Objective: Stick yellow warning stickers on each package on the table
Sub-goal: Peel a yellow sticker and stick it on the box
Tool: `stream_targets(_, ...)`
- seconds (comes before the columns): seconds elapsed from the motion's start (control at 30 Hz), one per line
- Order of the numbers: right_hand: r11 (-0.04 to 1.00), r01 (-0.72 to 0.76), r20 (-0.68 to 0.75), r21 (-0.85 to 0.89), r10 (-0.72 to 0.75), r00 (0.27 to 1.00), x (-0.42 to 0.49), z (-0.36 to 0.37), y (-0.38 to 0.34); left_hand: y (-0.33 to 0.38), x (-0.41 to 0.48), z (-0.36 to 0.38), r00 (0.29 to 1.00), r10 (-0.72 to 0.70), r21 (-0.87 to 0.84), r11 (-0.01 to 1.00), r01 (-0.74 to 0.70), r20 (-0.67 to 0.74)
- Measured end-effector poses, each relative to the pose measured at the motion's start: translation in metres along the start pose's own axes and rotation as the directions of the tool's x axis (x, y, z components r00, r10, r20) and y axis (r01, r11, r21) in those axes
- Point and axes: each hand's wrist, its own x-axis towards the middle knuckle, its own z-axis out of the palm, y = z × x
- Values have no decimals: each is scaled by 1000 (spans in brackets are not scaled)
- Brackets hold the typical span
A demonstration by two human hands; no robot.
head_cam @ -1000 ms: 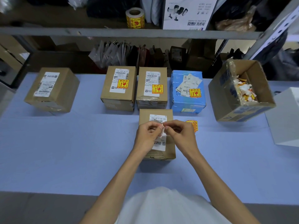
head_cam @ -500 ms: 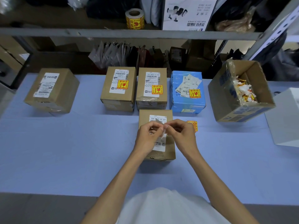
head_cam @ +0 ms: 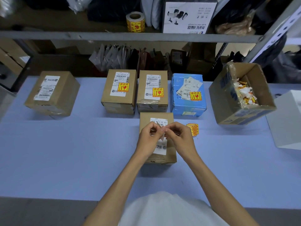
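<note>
From the head camera, little differs from a second ago. The left hand (head_cam: 149, 138) and right hand (head_cam: 181, 137) stay together above the near package (head_cam: 145, 119), a brown box with a white shipping label that lies on the blue table (head_cam: 65, 152) straight in front of the person. Both hands keep their fingers curled, thumb and forefinger tips pinching a small white slip (head_cam: 162, 137) between them. The right hand has drawn a touch closer to the left, and the slip hangs in the same spot over the label. No yellow face shows on it, so I cannot tell whether it is a sticker or only backing. Just right of the right hand, the loose stack of yellow stickers (head_cam: 193, 130) lies on the table where it was. The row behind is unchanged: a brown package (head_cam: 118, 107) with the first sticker (head_cam: 123, 87) on its label, a second brown package (head_cam: 152, 107) with the second sticker (head_cam: 158, 92), and a blue package (head_cam: 176, 84) with the third sticker (head_cam: 195, 96). Well apart at far left sits the lone package (head_cam: 65, 88), showing a white label. At right the open carton (head_cam: 228, 95) holds peeled scraps (head_cam: 246, 93).
</note>
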Motion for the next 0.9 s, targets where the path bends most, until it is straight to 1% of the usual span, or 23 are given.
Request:
stream_targets(0.1, 999, -8, -6, 31, 8, 1000, 1, 0, -1, -4, 2, 0, 1000, -11, -34, 999, 10, -20)
stream_targets(0.23, 997, -2, 22, 75, 0, 1000, 0, 3, -2, -1, 3, 2, 999, -13, -126, 992, 19, 47)
stream_targets(0.33, 992, -16, 34, 123, 12, 999, -1, 4, -2, 1, 1, 3, 999, 17, -106, 994, -12, 47)
stream_targets(0.47, 980, -55, 57, 191, 45, 997, 0, 1, -4, -1, 1, 1, 997, -28, -125, 992, 36, 66)
stream_targets(0.53, 975, -74, 59, 210, 63, 996, 0, 1, -4, -4, 3, 0, 998, -17, -107, 994, 23, 63)
stream_targets(0.6, 973, -88, 57, 215, 77, 995, 0, 1, -4, -9, 5, 0, 999, 10, -66, 998, -7, 41)
stream_targets(0.67, 970, -99, 54, 221, 89, 995, -1, 2, -5, -14, 6, 1, 1000, 12, -15, 1000, -12, -13)
stream_targets(0.8, 971, -113, 32, 210, 109, 994, 0, 1, -6, -14, 8, 0, 983, -58, 12, 998, 61, -174)
stream_targets(0.83, 971, -115, 36, 208, 110, 993, 0, 1, -6, -11, 8, -1, 980, -74, -3, 997, 75, -187)
stream_targets(0.9, 970, -122, 44, 210, 115, 992, 1, 2, -6, -6, 7, 0, 984, -101, -75, 993, 91, -145)
